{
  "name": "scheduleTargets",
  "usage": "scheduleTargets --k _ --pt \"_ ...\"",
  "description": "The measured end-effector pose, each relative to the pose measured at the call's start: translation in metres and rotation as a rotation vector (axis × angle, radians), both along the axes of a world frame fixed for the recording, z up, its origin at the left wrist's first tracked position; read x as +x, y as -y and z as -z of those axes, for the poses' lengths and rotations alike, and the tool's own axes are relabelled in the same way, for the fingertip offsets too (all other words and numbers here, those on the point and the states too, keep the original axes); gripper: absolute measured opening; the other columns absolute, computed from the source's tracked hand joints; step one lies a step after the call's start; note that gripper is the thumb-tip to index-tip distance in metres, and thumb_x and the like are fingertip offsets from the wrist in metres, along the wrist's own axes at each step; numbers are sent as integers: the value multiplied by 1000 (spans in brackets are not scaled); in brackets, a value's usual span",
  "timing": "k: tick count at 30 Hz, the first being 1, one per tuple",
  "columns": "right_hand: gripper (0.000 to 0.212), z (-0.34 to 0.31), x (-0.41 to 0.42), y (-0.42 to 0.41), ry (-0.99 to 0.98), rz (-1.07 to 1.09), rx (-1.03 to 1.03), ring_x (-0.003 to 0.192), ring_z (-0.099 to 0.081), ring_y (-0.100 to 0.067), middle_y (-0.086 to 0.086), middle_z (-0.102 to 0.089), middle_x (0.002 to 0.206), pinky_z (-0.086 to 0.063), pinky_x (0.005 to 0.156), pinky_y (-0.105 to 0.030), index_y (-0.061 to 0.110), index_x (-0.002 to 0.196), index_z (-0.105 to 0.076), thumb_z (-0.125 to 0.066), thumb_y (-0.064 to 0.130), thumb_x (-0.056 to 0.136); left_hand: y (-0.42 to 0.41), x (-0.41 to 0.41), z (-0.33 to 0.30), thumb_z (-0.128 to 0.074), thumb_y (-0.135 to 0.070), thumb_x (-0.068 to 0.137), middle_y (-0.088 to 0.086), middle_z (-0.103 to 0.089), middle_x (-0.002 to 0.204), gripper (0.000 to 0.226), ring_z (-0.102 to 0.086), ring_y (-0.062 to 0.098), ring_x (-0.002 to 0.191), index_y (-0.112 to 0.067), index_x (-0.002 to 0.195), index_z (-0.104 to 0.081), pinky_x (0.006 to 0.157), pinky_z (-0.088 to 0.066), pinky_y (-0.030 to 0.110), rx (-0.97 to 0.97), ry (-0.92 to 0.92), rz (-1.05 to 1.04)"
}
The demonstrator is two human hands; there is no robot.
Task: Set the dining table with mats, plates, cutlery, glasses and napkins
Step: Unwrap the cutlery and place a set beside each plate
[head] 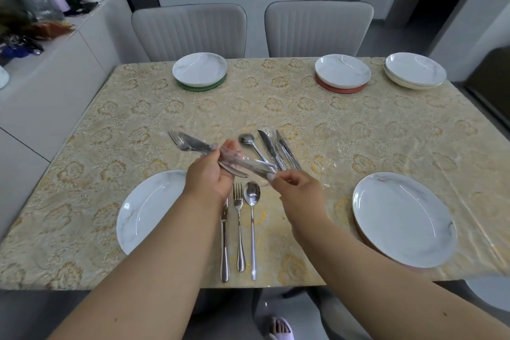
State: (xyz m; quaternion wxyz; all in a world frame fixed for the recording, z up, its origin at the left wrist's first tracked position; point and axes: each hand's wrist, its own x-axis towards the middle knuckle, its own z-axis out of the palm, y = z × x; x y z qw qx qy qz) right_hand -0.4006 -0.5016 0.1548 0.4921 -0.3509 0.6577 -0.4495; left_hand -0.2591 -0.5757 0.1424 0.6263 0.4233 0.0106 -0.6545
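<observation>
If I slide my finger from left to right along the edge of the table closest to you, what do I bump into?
Left plate → knife → fork → spoon → right plate.

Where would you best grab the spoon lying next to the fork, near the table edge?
Judging by its pose, take the spoon by its long slim handle, near the table edge, coming from above with a fingertip pinch across it. It lies flat, bowl pointing away, and the fork lies close on its left, so the right side gives more room.
</observation>
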Motion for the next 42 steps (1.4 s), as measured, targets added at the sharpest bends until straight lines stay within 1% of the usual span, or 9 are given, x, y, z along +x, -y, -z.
scheduleTargets --k 4,9,15,20,27,32,34,38,42 --pt "11 2 -15 -3 46 45 14 59 -51 -15 -6 -58 70 -40 53 -25 8 75 -56 -54 8 86 7 10 -1 -36 -12 104 17 -63 93 11 -66 20 78 -8 106 -46 82 -52 44 -4 -4 -42" --pt "13 4 -19 9 -142 -294 121 45 -52 -11 -1 -61 60 -39 46 -25 13 81 -58 -57 21 92 8 -7 5 -39 -6 103 17 -72 77 13 -72 22 69 -6 106 -52 68 -59 44 -11 35 51" --pt "6 4 -48 19 -227 -500 184 44 -52 -15 -6 -61 60 -40 45 -25 8 88 -55 -53 12 91 14 -14 7 -40 -6 102 14 -73 71 13 -72 22 70 -6 105 -52 60 -59 39 -42 54 42" --pt "28 5 -51 17 -506 -584 98 53 -52 -16 -4 -60 67 -42 51 -25 15 81 -49 -55 41 92 4 -40 -1 -41 -4 102 18 -71 84 16 -71 22 71 -3 94 -54 69 -56 40 -53 131 131" --pt "41 -1 -112 -6 -519 -370 89 41 -35 -8 7 -48 48 -28 47 -23 16 62 -55 -66 49 82 5 -36 -12 -43 1 99 22 -71 81 12 -72 29 75 -2 103 -53 87 -55 50 -113 62 76" --pt "52 -3 -149 -29 -613 -257 143 36 -28 -5 10 -37 42 -23 47 -20 13 64 -55 -64 63 78 -5 -52 -14 -39 -1 101 20 -67 96 16 -71 24 77 -6 97 -53 72 -59 40 -55 117 81" --pt "55 -2 -159 -34 -639 -207 177 43 -31 -9 5 -37 49 -24 48 -23 13 63 -56 -63 66 76 -7 -60 -16 -39 3 100 20 -65 102 19 -68 23 79 -6 92 -54 76 -59 38 -37 114 36" --pt "46 0 -190 -37 -530 -21 195 57 -46 -17 -3 -52 60 -34 59 -29 14 59 -58 -63 53 83 -4 -74 -6 -42 5 98 19 -66 99 17 -69 21 76 -3 98 -57 66 -61 34 -3 132 30" --pt "30 7 -210 -29 -359 17 178 55 -47 -16 -2 -57 66 -37 57 -25 8 68 -68 -61 29 89 -10 -124 12 -45 1 97 19 -71 81 14 -71 23 66 0 106 -55 64 -60 41 73 216 332"
